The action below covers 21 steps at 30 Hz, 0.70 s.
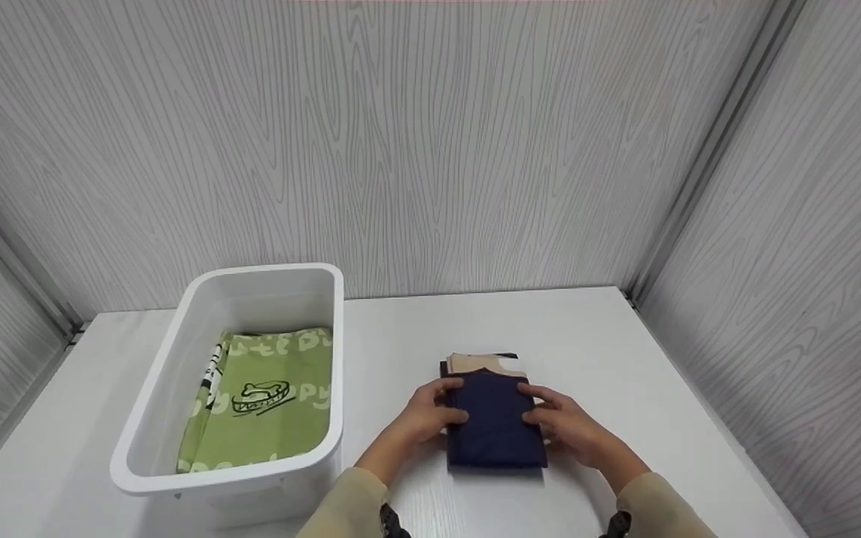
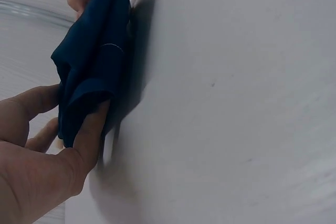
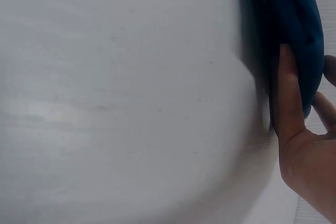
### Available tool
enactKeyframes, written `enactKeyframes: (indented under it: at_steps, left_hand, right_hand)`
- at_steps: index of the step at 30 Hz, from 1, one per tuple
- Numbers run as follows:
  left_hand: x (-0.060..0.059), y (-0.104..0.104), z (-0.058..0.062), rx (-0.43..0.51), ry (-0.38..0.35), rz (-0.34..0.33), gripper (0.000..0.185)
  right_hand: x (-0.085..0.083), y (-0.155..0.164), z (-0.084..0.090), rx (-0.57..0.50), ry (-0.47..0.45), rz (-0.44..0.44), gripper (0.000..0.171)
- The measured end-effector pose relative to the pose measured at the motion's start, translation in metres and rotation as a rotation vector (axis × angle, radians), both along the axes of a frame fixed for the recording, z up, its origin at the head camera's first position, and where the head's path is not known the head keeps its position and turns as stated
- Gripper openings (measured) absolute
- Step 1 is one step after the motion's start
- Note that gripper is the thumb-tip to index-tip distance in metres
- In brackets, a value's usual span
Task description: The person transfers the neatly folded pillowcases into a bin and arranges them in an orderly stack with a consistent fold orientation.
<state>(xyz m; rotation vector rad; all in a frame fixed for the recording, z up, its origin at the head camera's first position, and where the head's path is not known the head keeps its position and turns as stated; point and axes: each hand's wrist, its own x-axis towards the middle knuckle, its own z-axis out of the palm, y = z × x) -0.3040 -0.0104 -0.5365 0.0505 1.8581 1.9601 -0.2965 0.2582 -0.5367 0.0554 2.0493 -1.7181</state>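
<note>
A folded navy cloth (image 1: 492,430) lies between both hands over the white table, with a beige and white fold (image 1: 475,363) and a dark edge showing at its far end. My left hand (image 1: 427,411) grips its left side; in the left wrist view, that hand (image 2: 50,153) has fingers on both faces of the folded cloth (image 2: 97,61). On the opposite side, my right hand (image 1: 563,422) holds the right edge. Seen from the right wrist, one finger of the right hand (image 3: 304,145) lies along the near face of the cloth (image 3: 296,30), others behind it.
To the left stands a deep white plastic bin (image 1: 128,448). Inside it lies a folded green cloth (image 1: 273,433) with pale lettering and a dark line drawing. Wood-grain panels (image 1: 430,149) close off the back and sides of the white table (image 1: 587,329).
</note>
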Motion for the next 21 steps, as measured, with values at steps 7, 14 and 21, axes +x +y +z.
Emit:
enactKeyframes:
  at_steps: [7, 14, 21]
  left_hand:
    - [0.000, -0.001, 0.000, -0.048, 0.037, -0.005, 0.067]
    - [-0.001, -0.001, 0.006, -0.072, 0.056, -0.009, 0.067]
    - [0.000, -0.001, 0.014, -0.031, 0.033, -0.005, 0.067]
  right_hand:
    - [0.002, -0.001, 0.001, 0.015, -0.001, -0.027, 0.066]
    - [0.005, -0.001, 0.007, 0.037, 0.015, -0.033, 0.067]
    - [0.005, -0.002, 0.010, 0.036, 0.047, -0.025, 0.067]
